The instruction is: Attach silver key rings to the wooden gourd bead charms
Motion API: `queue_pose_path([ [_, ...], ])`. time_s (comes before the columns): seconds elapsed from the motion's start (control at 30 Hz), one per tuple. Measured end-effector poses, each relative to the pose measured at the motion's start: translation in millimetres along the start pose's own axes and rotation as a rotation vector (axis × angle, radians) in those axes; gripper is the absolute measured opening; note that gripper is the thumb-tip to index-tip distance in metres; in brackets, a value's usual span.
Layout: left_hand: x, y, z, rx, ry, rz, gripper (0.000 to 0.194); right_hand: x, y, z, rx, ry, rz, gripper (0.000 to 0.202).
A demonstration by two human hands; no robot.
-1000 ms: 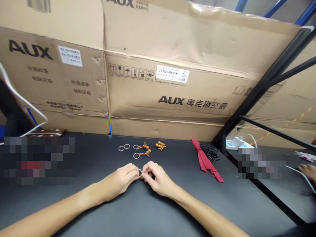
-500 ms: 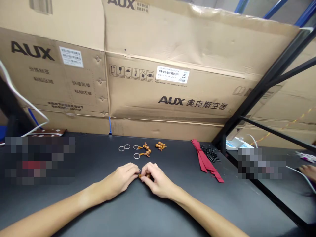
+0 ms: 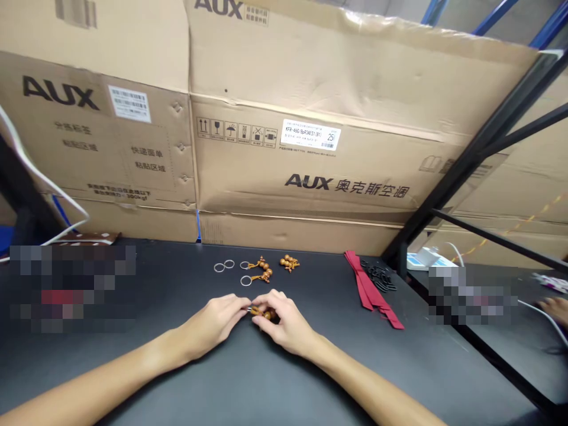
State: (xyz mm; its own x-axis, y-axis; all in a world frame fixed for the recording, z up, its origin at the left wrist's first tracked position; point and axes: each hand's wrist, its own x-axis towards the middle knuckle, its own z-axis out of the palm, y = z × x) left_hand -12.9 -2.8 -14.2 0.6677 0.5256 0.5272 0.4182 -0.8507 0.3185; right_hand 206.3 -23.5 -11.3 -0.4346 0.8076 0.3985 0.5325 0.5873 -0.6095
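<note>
Near the middle of the black table, my left hand pinches a metal ring, mostly hidden by its fingertips. My right hand is closed round a brown beaded cord, whose loop reaches the ring. Beyond the hands lie two beaded cords with rings attached, one ring nearer me and one farther back. Two loose rings, one beside the other, are to their left. A small pile of beaded pieces sits to their right.
Red ribbons and black cords lie at the right. Cardboard boxes stand behind the table. A black metal frame crosses the right side. Another person's hand shows at the far right edge.
Between my fingertips, more of the cord loop and beads now shows. The fingers of my right hand have shifted slightly. The pieces on the table have stayed in place.
</note>
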Motion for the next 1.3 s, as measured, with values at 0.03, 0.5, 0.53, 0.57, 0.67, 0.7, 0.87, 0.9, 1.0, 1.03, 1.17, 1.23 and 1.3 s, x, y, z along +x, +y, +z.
queue_pose_path([
  [0.03, 0.0, 0.2, 0.1, -0.007, -0.004, -0.004, 0.020, 0.4, 0.0, 0.5, -0.018, 0.008, -0.005, 0.022],
  [0.5, 9.7, 2.4, -5.7, -0.190, -0.092, -0.231, 0.012, 2.3, -6.3, -0.6, -0.096, 0.033, -0.086, 0.020],
  [0.53, 11.9, 2.4, -6.7, -0.176, -0.100, -0.237, 0.014, 2.7, -7.0, -1.0, -0.061, 0.042, -0.064, 0.019],
  [0.57, 13.7, 2.2, -7.6, -0.164, -0.102, -0.232, 0.016, 3.1, -7.5, -1.4, -0.034, 0.049, -0.048, 0.019],
  [0.67, 16.0, 0.5, -8.0, -0.163, -0.114, -0.169, 0.024, 3.7, -7.6, -2.2, 0.013, 0.039, -0.037, 0.018],
  [0.7, 15.7, -0.3, -7.5, -0.168, -0.123, -0.142, 0.026, 3.7, -7.4, -2.3, 0.022, 0.028, -0.038, 0.018],
  [0.87, 13.0, -2.8, -6.1, -0.176, -0.142, -0.123, 0.028, 3.8, -6.6, -2.9, 0.036, -0.011, -0.036, 0.018],
  [0.9, 12.9, -2.9, -6.4, -0.177, -0.142, -0.134, 0.027, 3.8, -6.5, -3.1, 0.047, -0.019, -0.031, 0.018],
  [1.0, 12.8, -3.1, -7.9, -0.169, -0.147, -0.159, 0.027, 3.5, -6.0, -4.3, 0.096, -0.044, -0.022, 0.021],
  [1.03, 12.7, -3.3, -8.1, -0.161, -0.143, -0.170, 0.027, 3.3, -5.8, -4.7, 0.111, -0.053, -0.021, 0.021],
  [1.17, 11.1, -5.0, -6.7, -0.164, -0.090, -0.247, 0.023, 2.2, -5.8, -5.9, 0.149, -0.066, 0.026, 0.021],
  [1.23, 10.6, -5.0, -5.5, -0.228, -0.077, -0.311, 0.020, 2.0, -6.7, -5.9, 0.185, -0.069, 0.077, 0.020],
  [1.3, 11.0, -3.8, -4.7, -0.302, -0.073, -0.377, 0.015, 2.2, -7.8, -5.6, 0.244, -0.080, 0.121, 0.019],
])
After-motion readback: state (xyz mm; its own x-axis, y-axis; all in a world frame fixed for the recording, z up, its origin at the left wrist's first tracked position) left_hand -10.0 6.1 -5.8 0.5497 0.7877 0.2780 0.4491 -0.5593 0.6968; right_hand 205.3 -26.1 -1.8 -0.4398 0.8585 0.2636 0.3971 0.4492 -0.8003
